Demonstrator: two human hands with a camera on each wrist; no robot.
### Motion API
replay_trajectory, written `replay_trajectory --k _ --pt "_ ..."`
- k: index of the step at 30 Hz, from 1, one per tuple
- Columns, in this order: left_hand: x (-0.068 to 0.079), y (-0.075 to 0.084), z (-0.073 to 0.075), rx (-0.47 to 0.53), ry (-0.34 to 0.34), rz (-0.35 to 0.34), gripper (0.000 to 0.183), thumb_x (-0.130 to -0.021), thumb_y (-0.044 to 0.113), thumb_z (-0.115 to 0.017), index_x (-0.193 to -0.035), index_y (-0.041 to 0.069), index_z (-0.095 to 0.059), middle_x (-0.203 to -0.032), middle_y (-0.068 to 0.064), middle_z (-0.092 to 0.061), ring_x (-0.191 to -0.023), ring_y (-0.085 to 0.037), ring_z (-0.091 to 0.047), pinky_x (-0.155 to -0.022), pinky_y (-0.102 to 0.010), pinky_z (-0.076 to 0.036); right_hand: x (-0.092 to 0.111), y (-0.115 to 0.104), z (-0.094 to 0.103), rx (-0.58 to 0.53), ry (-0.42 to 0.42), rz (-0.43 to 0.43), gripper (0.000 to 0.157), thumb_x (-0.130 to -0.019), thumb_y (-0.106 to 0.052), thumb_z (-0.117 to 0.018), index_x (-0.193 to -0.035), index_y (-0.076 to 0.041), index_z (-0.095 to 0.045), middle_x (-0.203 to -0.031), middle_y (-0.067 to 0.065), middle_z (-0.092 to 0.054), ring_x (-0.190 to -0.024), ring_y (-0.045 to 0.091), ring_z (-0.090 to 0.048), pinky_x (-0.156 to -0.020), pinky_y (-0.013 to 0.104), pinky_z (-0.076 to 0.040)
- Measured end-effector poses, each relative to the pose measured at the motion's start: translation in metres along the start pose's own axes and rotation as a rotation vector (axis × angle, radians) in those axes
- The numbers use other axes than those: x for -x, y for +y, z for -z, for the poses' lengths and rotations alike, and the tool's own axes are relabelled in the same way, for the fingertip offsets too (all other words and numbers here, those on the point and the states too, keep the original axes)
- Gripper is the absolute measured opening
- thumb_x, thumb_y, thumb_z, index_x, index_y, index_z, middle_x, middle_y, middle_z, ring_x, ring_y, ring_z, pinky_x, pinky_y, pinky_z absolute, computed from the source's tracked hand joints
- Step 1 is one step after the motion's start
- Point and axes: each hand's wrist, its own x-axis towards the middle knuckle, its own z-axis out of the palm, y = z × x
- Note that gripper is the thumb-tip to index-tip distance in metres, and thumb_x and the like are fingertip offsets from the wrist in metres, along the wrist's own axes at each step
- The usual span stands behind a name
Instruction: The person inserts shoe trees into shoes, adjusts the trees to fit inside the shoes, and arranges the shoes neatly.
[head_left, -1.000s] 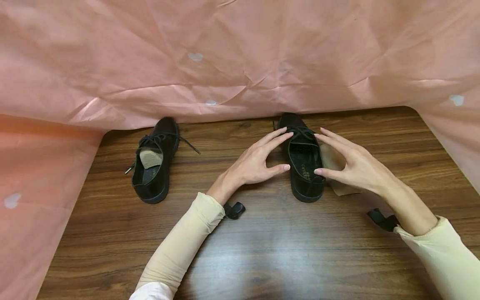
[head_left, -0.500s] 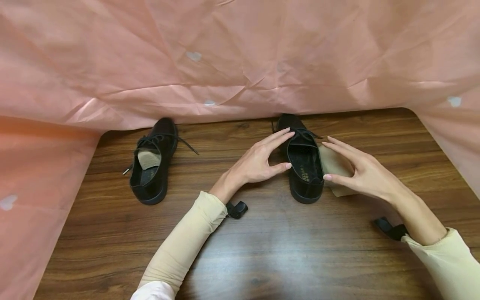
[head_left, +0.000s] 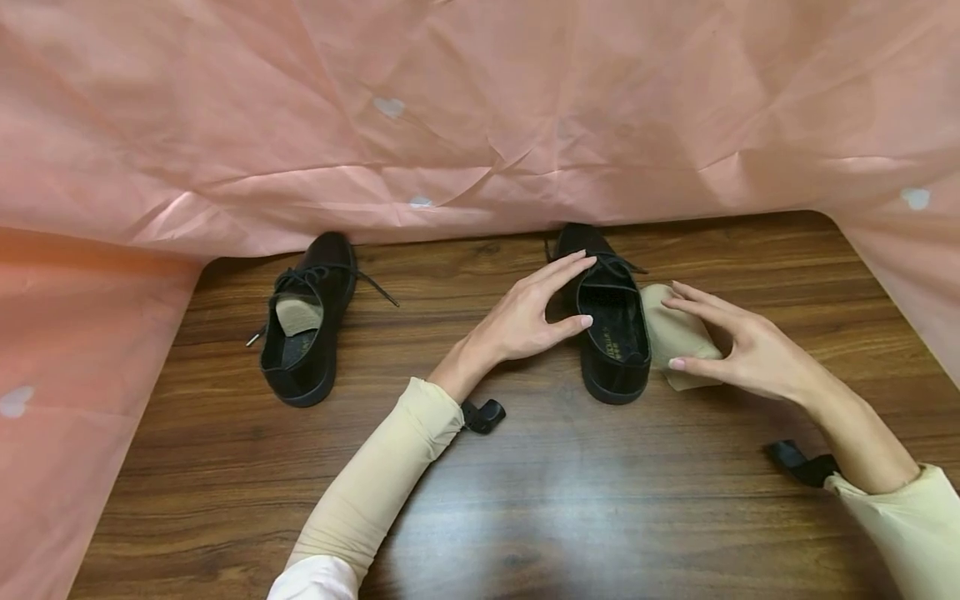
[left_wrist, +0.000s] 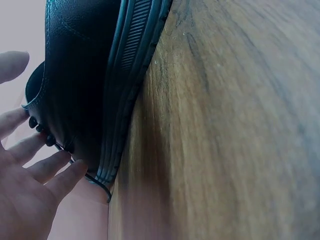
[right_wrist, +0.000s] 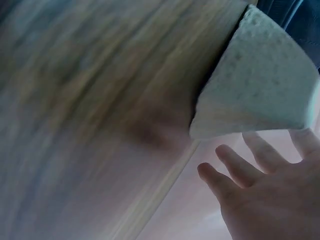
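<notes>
A black lace-up shoe (head_left: 615,382) stands on the wooden surface with its toe toward the pink cloth. My left hand (head_left: 521,321) is at the shoe's left side, fingers extended by the laces and thumb near the opening rim; in the left wrist view its fingers (left_wrist: 52,170) lie beside the eyelets. Just right of the shoe lies a beige foam shoe insert (head_left: 678,337), porous in the right wrist view. Around its right side my right hand (head_left: 757,350) is spread, thumb and fingers apart; whether they touch the insert I cannot tell.
A second black lace-up shoe (head_left: 300,385) stands to the left, a similar beige insert (head_left: 298,317) inside it. Pink cloth (head_left: 480,125) with pale hearts hangs along the back and sides. Dark wrist-camera mounts (head_left: 487,415) stick out from both wrists.
My right hand has moved right, away from the shoe's opening to the beige insert, which now shows more fully. My left hand has shifted slightly right, its thumb now at the rim.
</notes>
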Motion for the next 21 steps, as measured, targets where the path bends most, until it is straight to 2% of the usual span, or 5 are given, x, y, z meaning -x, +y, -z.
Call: replay_trajectory --k 3,5,12,21 --pt "0.000 0.000 -0.001 0.010 0.000 0.005 0.071 -0.094 0.038 -0.067 -0.156 0.024 -0.034 -0.162 0.000 -0.029 -0.146 -0.004 -0.022 -0.116 -0.023 -0.023 0.001 0.004 0.000 -0.027 -0.008 0.001 0.075 -0.076 -0.023 -0.088 -0.144 -0.024 -0.054 -0.157 0.004 -0.037 -0.137 -0.004 -0.030 -0.102 0.006 -0.021" --pt "0.000 0.000 -0.001 0.017 0.007 0.003 0.071 -0.094 0.036 -0.068 -0.155 0.023 -0.035 -0.161 -0.001 -0.029 -0.146 -0.005 -0.022 -0.116 -0.023 -0.023 0.002 0.006 0.001 -0.041 -0.023 -0.014 0.076 -0.075 -0.024 -0.088 -0.144 -0.025 -0.055 -0.157 0.004 -0.038 -0.136 -0.006 -0.029 -0.102 0.006 -0.021" --pt "-0.004 -0.001 -0.003 0.009 0.027 -0.014 0.074 -0.090 0.030 -0.074 -0.154 0.021 -0.039 -0.160 -0.002 -0.031 -0.145 -0.005 -0.024 -0.116 -0.021 -0.023 0.008 0.009 0.003 -0.084 -0.062 -0.082 0.078 -0.073 -0.026 -0.090 -0.143 -0.027 -0.055 -0.158 0.002 -0.036 -0.138 -0.003 -0.027 -0.100 0.006 -0.020" --pt "-0.005 -0.001 -0.005 0.028 0.046 -0.008 0.074 -0.088 0.026 -0.077 -0.152 0.021 -0.041 -0.159 -0.003 -0.034 -0.145 -0.005 -0.026 -0.115 -0.020 -0.025 0.015 0.016 0.002 -0.102 -0.116 -0.086 0.081 -0.073 -0.023 -0.090 -0.145 -0.027 -0.053 -0.162 0.005 -0.028 -0.140 0.001 -0.025 -0.096 0.000 -0.020"
